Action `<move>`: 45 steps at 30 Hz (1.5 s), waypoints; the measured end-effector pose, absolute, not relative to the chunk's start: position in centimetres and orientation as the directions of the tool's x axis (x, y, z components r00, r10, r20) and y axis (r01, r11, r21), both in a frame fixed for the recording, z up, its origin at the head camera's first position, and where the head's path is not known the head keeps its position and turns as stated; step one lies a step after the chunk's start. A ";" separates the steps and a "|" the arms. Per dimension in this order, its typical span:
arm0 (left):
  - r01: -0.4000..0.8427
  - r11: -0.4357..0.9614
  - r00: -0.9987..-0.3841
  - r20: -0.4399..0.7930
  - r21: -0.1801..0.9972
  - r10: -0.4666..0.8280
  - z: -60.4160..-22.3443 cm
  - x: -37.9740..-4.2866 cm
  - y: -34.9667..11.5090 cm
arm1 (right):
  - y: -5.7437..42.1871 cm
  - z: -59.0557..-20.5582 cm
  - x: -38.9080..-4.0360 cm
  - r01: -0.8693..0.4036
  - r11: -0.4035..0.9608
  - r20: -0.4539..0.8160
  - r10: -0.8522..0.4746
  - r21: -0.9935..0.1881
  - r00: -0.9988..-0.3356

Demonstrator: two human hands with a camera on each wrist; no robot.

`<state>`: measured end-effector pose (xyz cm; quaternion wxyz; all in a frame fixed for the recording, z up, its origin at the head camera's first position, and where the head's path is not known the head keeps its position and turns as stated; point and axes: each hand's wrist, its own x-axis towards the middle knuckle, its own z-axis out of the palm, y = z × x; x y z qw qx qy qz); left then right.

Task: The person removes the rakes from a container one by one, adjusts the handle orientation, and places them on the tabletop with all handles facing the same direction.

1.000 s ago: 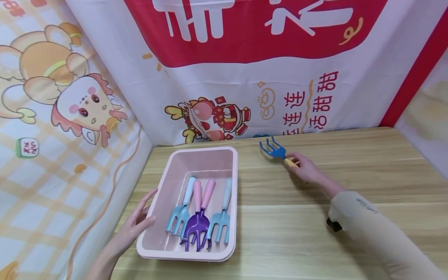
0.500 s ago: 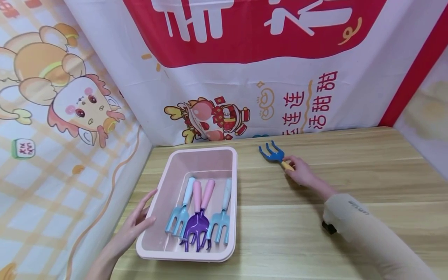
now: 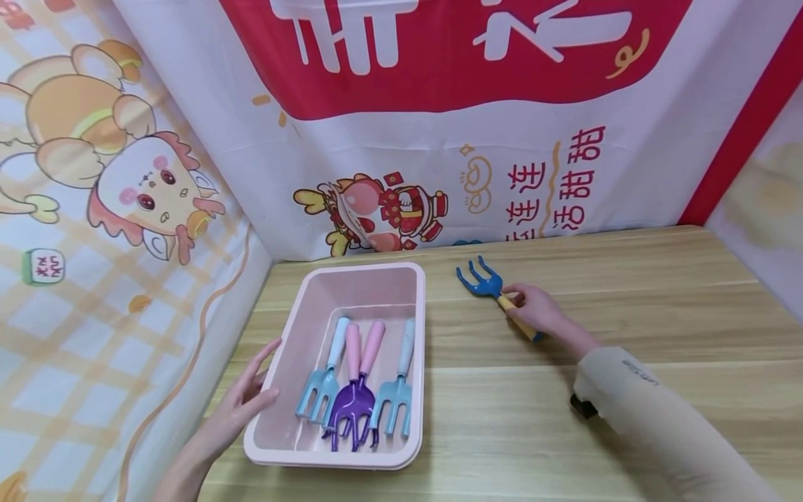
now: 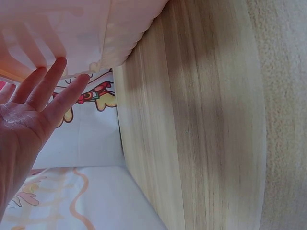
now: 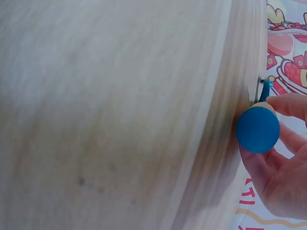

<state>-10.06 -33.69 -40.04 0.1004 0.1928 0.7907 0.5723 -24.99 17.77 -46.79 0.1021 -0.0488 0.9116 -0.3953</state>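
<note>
My right hand (image 3: 536, 309) pinches the wooden handle of a blue three-tined hand rake (image 3: 486, 284) on the table, right of the bin. The rake's curved tines point to the back left. In the right wrist view, thumb and fingers are about the handle near its round blue end cap (image 5: 258, 129). My left hand (image 3: 237, 408), fingers extended, touches the left wall of a pale pink plastic bin (image 3: 332, 458). Inside lie two light blue hand forks with pale blue handles, one left (image 3: 321, 392) and one right (image 3: 395, 401), and overlapping purple rakes (image 3: 353, 404) with pink handles between them.
The wooden table (image 3: 502, 404) ends at a printed white and red cloth (image 3: 376, 146) behind. Another printed cloth (image 3: 125, 300) rises along the left side, close to the left hand. Table surface lies between the bin and the right arm.
The right hand has moved slightly left and nearer, bringing the blue hand rake with it. The handle's blue end now shows past the fingers. The left hand and bin stay put.
</note>
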 end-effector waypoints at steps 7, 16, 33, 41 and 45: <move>0.186 0.273 -0.907 0.058 0.944 0.417 -40.1 -10.0 -33.8 | 17.2 -47.0 -24.8 -0.033 0.708 -0.107 -0.153 -0.706 -0.982; 0.183 0.269 -0.908 0.057 0.945 0.416 -40.2 -10.0 -33.9 | 15.4 -47.4 -24.8 0.007 0.675 -0.103 -0.103 -0.737 -0.989; 0.178 0.257 -0.907 0.058 0.950 0.416 -40.4 -9.9 -34.1 | 13.9 -47.6 -25.1 0.086 0.657 -0.143 -0.034 -0.749 -0.989; 0.175 0.276 -0.913 0.051 0.945 0.405 -40.3 -10.0 -34.0 | 14.8 -47.0 -24.8 0.031 0.652 -0.106 -0.076 -0.757 -0.991; 0.170 0.278 -0.914 0.045 0.945 0.404 -40.3 -10.2 -33.9 | 15.3 -45.9 -24.5 -0.055 0.629 -0.055 -0.154 -0.775 -0.987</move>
